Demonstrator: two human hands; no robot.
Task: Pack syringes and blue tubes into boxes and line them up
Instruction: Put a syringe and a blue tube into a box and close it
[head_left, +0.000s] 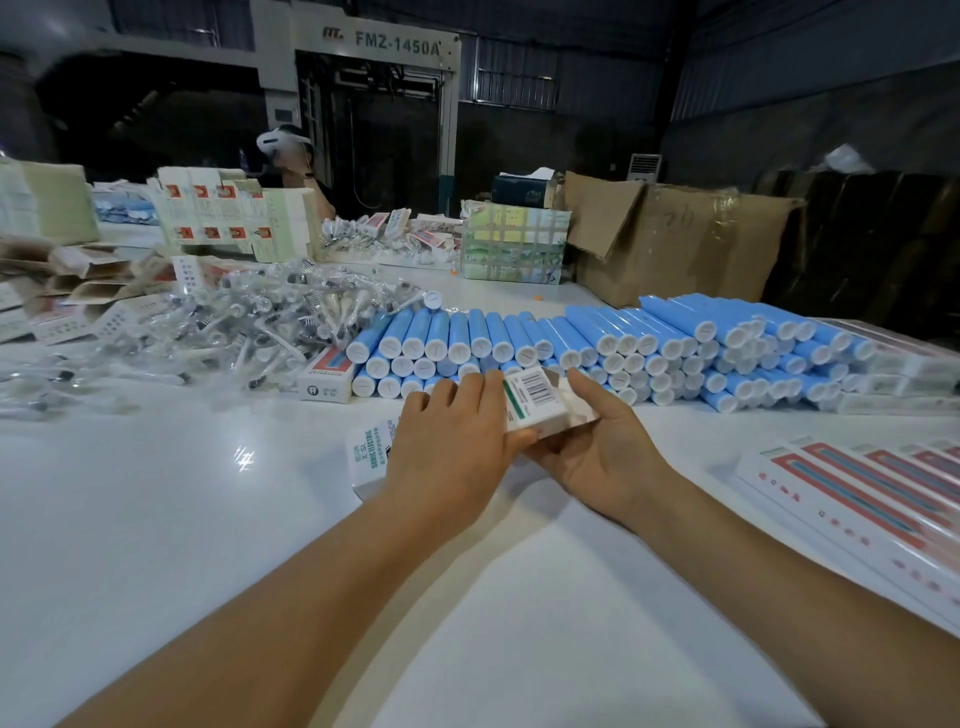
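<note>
Both hands held one small white carton before the stacked blue tubes, the left hand curled over it, the right hand cupping beneath, seemingly steadying its open end flap for closing.

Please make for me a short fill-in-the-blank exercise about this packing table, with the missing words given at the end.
1. Both hands hold one small white box whose top shows a printed ____.
2. The stacked tubes behind the hands are ____ with white caps.
3. The heap of clear-wrapped syringes lies to the ____ of the tubes.
4. The finished boxes lie in a row near the ____ hand, not the other hand.

Missing words: barcode; blue; left; right
</note>
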